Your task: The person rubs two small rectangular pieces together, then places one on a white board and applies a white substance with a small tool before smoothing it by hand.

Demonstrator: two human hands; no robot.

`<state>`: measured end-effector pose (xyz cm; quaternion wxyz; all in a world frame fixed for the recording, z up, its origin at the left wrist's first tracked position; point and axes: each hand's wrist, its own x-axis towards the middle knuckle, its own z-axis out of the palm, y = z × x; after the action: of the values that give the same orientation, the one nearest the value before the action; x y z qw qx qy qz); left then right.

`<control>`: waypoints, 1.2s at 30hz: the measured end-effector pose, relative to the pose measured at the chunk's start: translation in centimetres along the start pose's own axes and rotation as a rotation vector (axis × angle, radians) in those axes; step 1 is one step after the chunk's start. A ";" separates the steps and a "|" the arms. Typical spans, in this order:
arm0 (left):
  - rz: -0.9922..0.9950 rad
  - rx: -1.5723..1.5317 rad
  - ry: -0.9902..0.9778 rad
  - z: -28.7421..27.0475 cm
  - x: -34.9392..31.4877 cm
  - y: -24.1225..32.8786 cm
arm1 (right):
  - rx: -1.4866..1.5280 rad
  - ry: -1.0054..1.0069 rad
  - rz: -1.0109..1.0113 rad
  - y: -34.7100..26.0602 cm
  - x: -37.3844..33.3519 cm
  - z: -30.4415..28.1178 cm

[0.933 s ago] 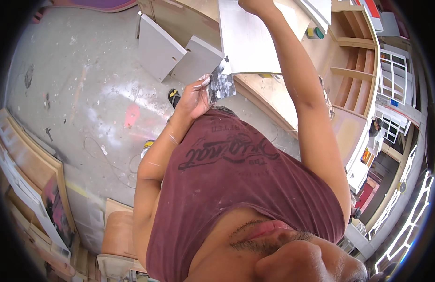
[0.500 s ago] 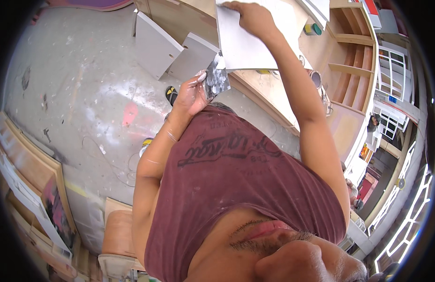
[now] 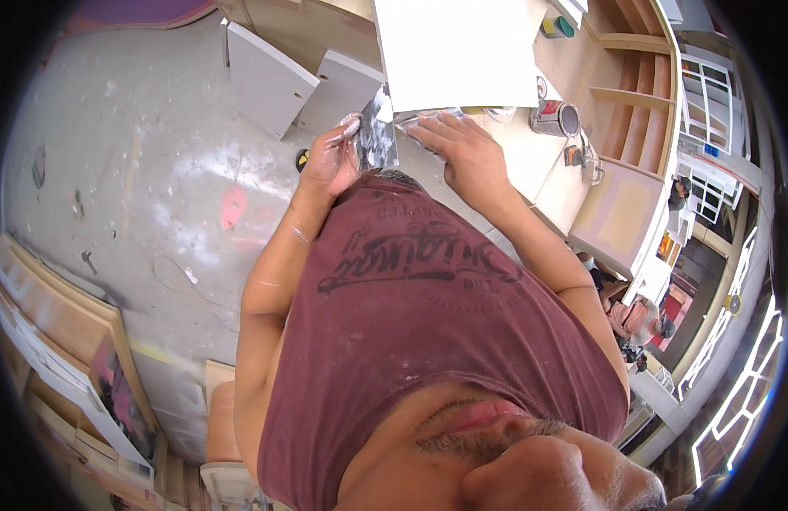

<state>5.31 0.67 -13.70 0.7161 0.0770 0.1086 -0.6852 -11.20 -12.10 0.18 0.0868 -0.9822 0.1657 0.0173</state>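
Observation:
My left hand grips a dark, flat rectangular putty plate smeared with white filler. White smears coat the thumb and fingertips. A white board lies on the wooden bench in front of me. Palm down, my right hand rests just below the board's near edge, fingers stretched out. Its fingertips touch a crumpled, greyish, shiny plastic-like piece, partly covered by the hand and beside the plate.
A metal paint can and a green-rimmed can stand on the bench. A wooden shelf unit is at the right. Grey panels lean at the left. Another person is in the right background.
My right hand has come off the white board's far left part, back toward me to its near edge. My left hand and the putty plate have shifted slightly left.

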 end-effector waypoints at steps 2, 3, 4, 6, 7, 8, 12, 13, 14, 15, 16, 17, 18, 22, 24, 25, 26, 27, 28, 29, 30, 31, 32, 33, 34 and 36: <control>0.031 0.040 -0.072 -0.3 0.1 0.5 | 0.069 0.091 0.032 0.6 1.5 -1.4; 0.029 0.043 -0.073 0.0 0.2 0.7 | 0.136 0.179 0.068 1.1 2.5 -2.3; 0.048 0.055 -0.075 0.5 0.4 1.3 | 0.178 0.258 0.091 1.9 3.9 -3.0; 0.104 0.059 -0.068 0.6 0.6 2.1 | 0.202 0.187 0.224 4.1 8.0 -4.0; 0.104 0.065 -0.072 0.9 0.9 2.5 | 0.100 0.207 0.205 5.8 10.1 -3.9; 0.122 0.119 -0.013 1.3 1.1 2.9 | 0.039 0.236 0.229 8.2 12.7 -2.7; 0.119 0.165 0.037 0.5 1.9 4.2 | 0.192 0.248 0.149 12.1 20.7 -3.5; 0.111 0.150 0.050 0.5 1.9 4.4 | 0.171 0.206 0.164 12.3 22.2 -3.7; 0.114 0.154 0.047 0.5 1.9 4.4 | 0.148 0.165 0.182 12.6 23.5 -4.0; 0.115 0.149 0.058 0.5 1.7 4.2 | 0.126 0.121 0.198 12.7 24.6 -4.2; 0.113 0.144 0.069 0.6 1.7 4.0 | 0.103 0.076 0.216 12.9 25.6 -4.1; 0.113 0.145 0.067 0.7 1.7 3.9 | 0.101 0.078 0.216 13.2 26.3 -3.9; 0.130 0.132 0.072 0.7 1.6 3.8 | 0.094 0.067 0.179 13.4 27.0 -3.5; 0.134 0.119 0.026 0.0 1.6 3.7 | 0.034 0.123 0.137 13.8 28.3 -2.0; 0.132 0.113 0.003 -0.3 1.5 3.9 | 0.031 0.133 0.146 13.4 28.2 -1.6; 0.131 0.108 -0.018 -0.4 1.5 3.9 | 0.030 0.143 0.155 12.9 28.0 -1.5; 0.133 0.105 -0.018 -0.4 1.4 3.9 | 0.028 0.140 0.152 12.3 27.6 -1.2; 0.141 0.097 -0.018 -0.4 1.4 3.9 | 0.022 0.153 0.159 11.8 27.2 -0.7; 0.150 0.089 -0.018 -0.3 1.3 3.8 | 0.016 0.166 0.164 11.5 26.9 -0.2; 0.146 0.089 -0.021 -0.2 1.4 3.8 | 0.013 0.167 0.168 11.7 26.4 0.3; 0.141 0.100 -0.016 0.0 1.4 3.9 | 0.001 0.210 0.156 11.6 26.1 0.8; 0.138 0.111 -0.011 0.1 1.4 3.9 | -0.010 0.253 0.144 11.7 26.0 1.0; 0.138 0.110 -0.012 -0.1 1.5 3.9 | -0.011 0.254 0.143 12.0 26.1 1.0; 0.124 0.092 -0.020 -0.2 1.4 3.9 | -0.006 0.260 0.160 12.2 26.1 0.6; 0.109 0.074 -0.027 -0.3 1.4 3.9 | 0.000 0.266 0.177 12.3 26.2 0.2; 0.108 0.082 -0.014 -0.1 1.4 3.9 | 0.006 0.259 0.193 12.4 26.3 0.1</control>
<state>9.22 -0.45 -14.35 0.7489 0.1073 0.0713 -0.6500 9.59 -32.13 -3.57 0.0657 -0.9554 0.2692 -0.1017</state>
